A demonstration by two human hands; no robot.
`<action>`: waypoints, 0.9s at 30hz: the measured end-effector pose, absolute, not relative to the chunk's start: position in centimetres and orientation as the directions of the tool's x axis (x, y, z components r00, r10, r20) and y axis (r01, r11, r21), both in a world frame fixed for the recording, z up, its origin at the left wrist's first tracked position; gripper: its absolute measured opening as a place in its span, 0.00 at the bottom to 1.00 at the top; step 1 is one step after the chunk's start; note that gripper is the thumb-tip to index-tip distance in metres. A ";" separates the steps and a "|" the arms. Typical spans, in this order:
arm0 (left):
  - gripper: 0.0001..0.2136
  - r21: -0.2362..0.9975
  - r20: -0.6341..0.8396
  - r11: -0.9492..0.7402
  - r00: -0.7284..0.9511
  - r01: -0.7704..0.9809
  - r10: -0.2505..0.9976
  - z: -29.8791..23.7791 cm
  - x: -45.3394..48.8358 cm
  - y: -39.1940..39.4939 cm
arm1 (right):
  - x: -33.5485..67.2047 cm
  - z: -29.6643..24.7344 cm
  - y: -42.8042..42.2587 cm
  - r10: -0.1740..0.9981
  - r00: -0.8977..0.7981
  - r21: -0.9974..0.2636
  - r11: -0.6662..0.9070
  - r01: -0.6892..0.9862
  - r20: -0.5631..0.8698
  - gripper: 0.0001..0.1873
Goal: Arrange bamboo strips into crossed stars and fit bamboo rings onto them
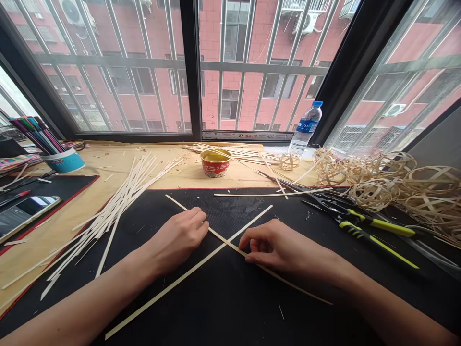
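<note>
Two thin pale bamboo strips cross in an X on the black mat [230, 298]. One bamboo strip [217, 234] runs from upper left to lower right, and my left hand [187, 230] is closed on its upper part. Farther down the same strip, just right of the crossing, my right hand [270, 245] pinches it between thumb and fingertips. The other bamboo strip [187, 273] slants from lower left to upper right, with neither hand on it. At the crossing, which strip lies on top is hard to tell.
Loose bamboo strips [118, 202] lie in a bundle at left. Woven bamboo balls [374, 178], yellow-handled pliers [378, 242] and scissors [327, 206] are at right. Behind stand a red tin [215, 168] and a water bottle [306, 127]. A phone [25, 214] and pen cup [65, 161] sit left.
</note>
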State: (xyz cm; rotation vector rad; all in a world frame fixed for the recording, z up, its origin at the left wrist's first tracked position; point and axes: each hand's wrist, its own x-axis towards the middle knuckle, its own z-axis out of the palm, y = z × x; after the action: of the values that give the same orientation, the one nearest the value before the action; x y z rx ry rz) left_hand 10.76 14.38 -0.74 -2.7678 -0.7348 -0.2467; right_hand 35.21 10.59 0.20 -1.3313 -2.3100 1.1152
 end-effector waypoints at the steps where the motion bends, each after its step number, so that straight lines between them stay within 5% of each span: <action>1: 0.13 -0.206 0.224 -0.840 0.860 0.502 0.459 -0.7 10.8 14.4 | 35.2 0.1 10.6 0.821 -0.550 -0.728 0.283 0.625 -0.153 0.07; 10: 0.12 -0.215 0.161 -0.857 0.882 0.469 0.443 -0.3 10.8 14.0 | 35.4 0.0 10.7 0.815 -0.554 -0.732 0.272 0.625 -0.170 0.06; 17: 0.13 -0.200 0.099 -0.841 0.864 0.503 0.494 -0.2 10.8 13.9 | 35.5 0.1 10.9 0.783 -0.617 -0.649 0.430 0.628 -0.079 0.13; 22: 0.14 -0.016 0.181 -0.848 0.836 0.529 0.518 0.1 10.8 13.5 | 35.6 0.3 10.7 0.734 -0.676 -0.567 0.531 0.630 -0.064 0.13; 27: 0.11 0.151 0.153 -0.911 0.902 0.383 0.404 0.1 11.1 13.1 | 35.4 0.4 10.8 0.701 -0.712 -0.525 0.593 0.610 -0.036 0.12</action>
State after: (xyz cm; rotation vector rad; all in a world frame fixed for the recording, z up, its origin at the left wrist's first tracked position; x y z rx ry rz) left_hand 11.11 13.06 0.12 -3.1774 -0.6604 -0.2955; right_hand 35.41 10.76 0.38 -1.0996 -2.6448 0.7726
